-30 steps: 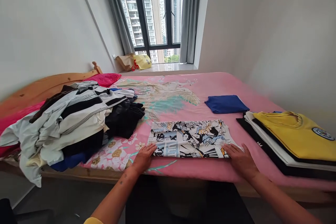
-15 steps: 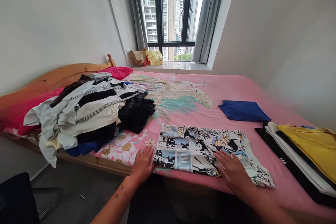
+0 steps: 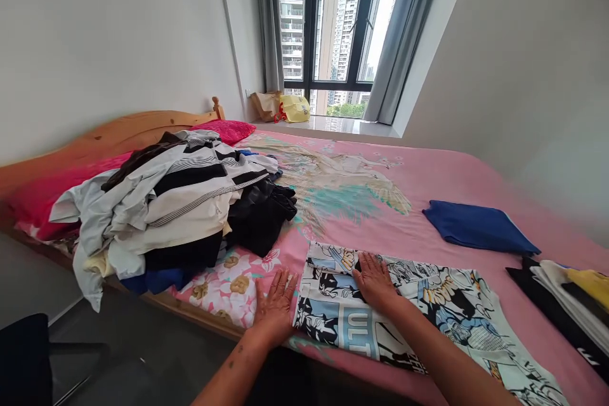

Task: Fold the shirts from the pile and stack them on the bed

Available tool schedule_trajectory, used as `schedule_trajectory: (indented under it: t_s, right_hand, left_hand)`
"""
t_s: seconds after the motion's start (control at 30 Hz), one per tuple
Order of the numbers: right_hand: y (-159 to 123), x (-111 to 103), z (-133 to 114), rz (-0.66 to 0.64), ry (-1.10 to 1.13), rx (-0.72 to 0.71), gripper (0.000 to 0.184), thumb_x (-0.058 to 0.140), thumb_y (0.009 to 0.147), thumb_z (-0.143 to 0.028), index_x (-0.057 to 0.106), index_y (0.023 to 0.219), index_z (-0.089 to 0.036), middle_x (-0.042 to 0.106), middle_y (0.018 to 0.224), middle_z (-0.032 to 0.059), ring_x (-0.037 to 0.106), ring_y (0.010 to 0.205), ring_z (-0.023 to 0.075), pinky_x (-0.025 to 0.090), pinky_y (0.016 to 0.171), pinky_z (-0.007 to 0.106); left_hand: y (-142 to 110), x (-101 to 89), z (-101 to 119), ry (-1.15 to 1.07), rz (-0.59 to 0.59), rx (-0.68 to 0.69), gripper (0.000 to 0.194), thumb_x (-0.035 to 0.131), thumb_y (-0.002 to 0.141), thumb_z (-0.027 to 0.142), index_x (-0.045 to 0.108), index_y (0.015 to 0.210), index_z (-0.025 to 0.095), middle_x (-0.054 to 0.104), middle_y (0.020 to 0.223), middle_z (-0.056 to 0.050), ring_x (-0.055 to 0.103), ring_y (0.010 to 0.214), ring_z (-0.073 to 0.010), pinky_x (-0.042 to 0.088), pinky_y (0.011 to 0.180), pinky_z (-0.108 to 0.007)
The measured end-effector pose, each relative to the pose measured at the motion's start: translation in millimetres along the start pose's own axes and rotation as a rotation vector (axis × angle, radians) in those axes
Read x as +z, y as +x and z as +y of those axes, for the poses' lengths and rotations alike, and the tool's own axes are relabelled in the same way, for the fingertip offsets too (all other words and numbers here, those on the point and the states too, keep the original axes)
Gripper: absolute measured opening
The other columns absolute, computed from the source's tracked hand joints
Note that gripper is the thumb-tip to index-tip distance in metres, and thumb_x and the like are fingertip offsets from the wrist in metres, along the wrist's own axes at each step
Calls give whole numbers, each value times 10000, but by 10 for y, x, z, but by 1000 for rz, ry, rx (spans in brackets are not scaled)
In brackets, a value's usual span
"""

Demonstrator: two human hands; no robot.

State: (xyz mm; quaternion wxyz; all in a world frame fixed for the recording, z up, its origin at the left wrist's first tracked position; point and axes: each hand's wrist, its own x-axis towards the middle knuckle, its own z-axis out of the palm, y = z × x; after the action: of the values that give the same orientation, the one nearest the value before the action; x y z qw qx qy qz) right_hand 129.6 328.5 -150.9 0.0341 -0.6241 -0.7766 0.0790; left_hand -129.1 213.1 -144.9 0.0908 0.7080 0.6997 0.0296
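A comic-print garment (image 3: 409,304) in white, black and light blue lies folded flat near the front edge of the bed. My right hand (image 3: 375,279) rests palm down on its upper left part, fingers stretched out. Beside the garment's left edge, my left hand (image 3: 276,304) lies flat on the flowered pink sheet, its fingers spread. Neither hand grips anything. My right forearm covers part of the print.
To the left, a loose heap of clothes (image 3: 185,196) covers the bed by the wooden headboard (image 3: 124,130). A folded blue garment (image 3: 478,225) lies at the right. Nearer me is a folded stack (image 3: 566,298). Bags (image 3: 295,108) stand on the windowsill.
My right hand has moved left and away from me across the comic-print garment. My left hand stays by its left edge. The view has turned and tilted slightly.
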Motion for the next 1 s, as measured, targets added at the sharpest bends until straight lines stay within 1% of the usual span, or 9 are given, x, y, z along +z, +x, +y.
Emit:
schedule_trajectory:
  t_s: [0.07, 0.17, 0.27, 0.33, 0.5, 0.67, 0.8, 0.9, 1.0]
  right_hand:
    - [81, 51, -202, -51, 20, -20, 586, 238, 923, -411, 282, 1432, -124, 240, 1496, 120, 166, 1391, 254, 56, 1100, 546]
    - [178, 136, -684, -92, 74, -150, 593, 204, 933, -433, 248, 1445, -135, 199, 1511, 94, 123, 1402, 232, -3, 1106, 529]
    - [247, 201, -1087, -52, 146, -255, 593, 189, 940, -433, 254, 1441, -123, 184, 1515, 84, 103, 1405, 219, -8, 1118, 494]
    - [273, 204, -1197, -29, 212, -279, 593, 177, 944, -433, 270, 1434, -113, 195, 1512, 87, 116, 1404, 210, 22, 1127, 466]
    - [207, 158, -1123, -43, 367, -181, 575, 135, 956, -389, 278, 1432, -99, 288, 1478, 103, 237, 1374, 197, 185, 1116, 417]
    - [45, 260, -1202, 77, 285, -83, 552, 215, 948, -378, 334, 1412, -104, 305, 1473, 90, 198, 1385, 229, 75, 1134, 456]
    - [51, 281, -1257, 119, 394, -52, 525, 214, 949, -350, 383, 1389, -119, 367, 1444, 75, 234, 1373, 211, 61, 1138, 427]
    - [75, 235, -1193, 172, 551, -59, 504, 201, 953, -321, 441, 1352, -130, 437, 1400, 71, 280, 1354, 189, 83, 1140, 406]
    - [79, 186, -1107, 207, 777, -80, 500, 185, 951, -319, 503, 1302, -156, 510, 1337, 71, 360, 1311, 185, 86, 1139, 425]
  left_hand:
    - [34, 42, 4, -5, 41, -19, 588, 310, 859, 268, 222, 1438, 319, 134, 1525, -8, 113, 1410, -248, -162, 1036, -611]
    - [61, 74, 12, -4, 72, -25, 586, 306, 860, 243, 231, 1435, 325, 137, 1524, 2, 120, 1409, -245, -179, 1035, -604]
    - [70, 70, 22, -4, 58, -29, 606, 321, 846, 220, 228, 1435, 327, 144, 1522, 9, 126, 1408, -249, -175, 1032, -617]
    - [73, 55, 30, -4, 45, -36, 621, 342, 833, 212, 233, 1434, 327, 155, 1519, 12, 131, 1407, -252, -163, 1034, -625]
    - [78, 54, 31, 6, 41, -56, 611, 388, 839, 276, 246, 1433, 307, 142, 1520, 2, 131, 1405, -269, -122, 1049, -631]
    - [137, 267, 47, 132, 155, -98, 597, 368, 852, 243, 230, 1433, 266, 186, 1517, -12, 72, 1412, -279, -64, 1058, -646]
    - [284, 461, 138, 215, 309, -175, 561, 306, 876, 142, 268, 1421, 268, 237, 1505, -41, 122, 1407, -260, -24, 1060, -647]
    - [407, 476, 239, 200, 312, -195, 550, 263, 884, 100, 326, 1404, 267, 266, 1494, -53, 218, 1385, -235, 17, 1082, -610]
    - [517, 386, 397, 115, 254, -153, 528, 270, 888, 119, 356, 1398, 224, 279, 1489, -78, 262, 1369, -227, 108, 1102, -557]
